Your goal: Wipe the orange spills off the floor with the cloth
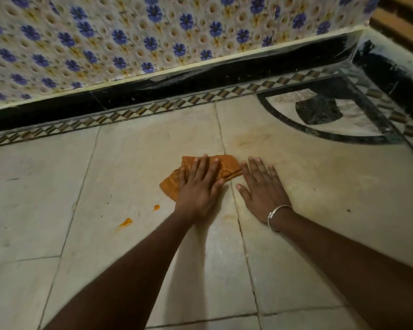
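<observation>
While the left hand (198, 186) lay flat on a folded orange cloth (227, 166) at the middle of the frame, its fingers were straight and spread. They pressed the fabric onto the floor (320, 186) rather than curling round it, so its grip was open and pinched nothing. The right hand (264, 194), with a silver bangle (275, 211) at the wrist, rested palm down on bare tile just right of the cloth, its grip likewise open and empty.

Two small orange spills lay on the tile to the lower left of the cloth: a small blob (156, 207) and a longer streak (126, 222). A faint orange smear (248, 141) showed above and to the right of the cloth.

The cloth looked thin, soft and light, and would probably bunch or slip under a loose palm. Firm pressure through the whole palm over its middle seemed the surest hold, or a pinch at its free lower-left corner to refold it.

Across the top of the frame ran a black skirting (153, 91) below blue-flowered wall tiles (129, 32).
</observation>
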A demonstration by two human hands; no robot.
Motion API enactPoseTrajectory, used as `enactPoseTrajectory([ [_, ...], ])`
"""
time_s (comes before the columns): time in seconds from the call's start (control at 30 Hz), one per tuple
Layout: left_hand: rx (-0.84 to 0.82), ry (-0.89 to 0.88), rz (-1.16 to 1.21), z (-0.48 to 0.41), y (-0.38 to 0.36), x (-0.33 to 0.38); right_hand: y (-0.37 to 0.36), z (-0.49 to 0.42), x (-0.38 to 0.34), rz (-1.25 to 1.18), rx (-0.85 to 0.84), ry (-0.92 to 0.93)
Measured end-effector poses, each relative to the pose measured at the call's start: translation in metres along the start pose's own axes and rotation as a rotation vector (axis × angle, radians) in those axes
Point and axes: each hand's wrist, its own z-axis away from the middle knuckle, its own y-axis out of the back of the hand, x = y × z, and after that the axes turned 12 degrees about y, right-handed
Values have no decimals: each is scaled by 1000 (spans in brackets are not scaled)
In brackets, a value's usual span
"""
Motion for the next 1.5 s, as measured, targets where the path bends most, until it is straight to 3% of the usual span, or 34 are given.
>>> enactPoseTrajectory([
  [0.1, -30, -16, -67, -33, -16, 3, -5, -1, 4, 16, 6, -15],
  [0.27, -51, 151, -40, -60, -1, -33, -2, 1, 4, 2, 0, -12],
  [0.47, 31, 389, 2, 42, -18, -4, 1, 1, 1, -1, -13, -20],
  [0.63, 4, 265, 10, 45, -34, 55, 1, 1, 2, 31, 5, -19],
  [0.7, 2, 217, 0, 4, -26, 45, 1, 1, 2, 42, 8, -13],
  [0.83, 7, 298, 2, -31, -8, -9, 1, 3, 1, 37, 0, -17],
  [0.93, 82, 397, 45, 6, -9, -32, 1, 3, 2, 31, -6, -21],
  [1.03, 133, 475, 50, 76, -23, -7, 1, 4, 1, 33, -12, -29],
  [1.17, 69, 370, 74, 132, -45, 71, 2, 5, 2, 26, -18, -22],
  [1.27, -7, 342, 98, 86, -42, 87, 2, 4, 5, -10, -1, 6],
  [1.4, -63, 412, 86, 18, -8, 55, 7, 5, 7, -109, 6, 1],
  [1.5, 3, 324, 28, 3, 33, 27, 16, 0, 11, -259, -32, -41],
])
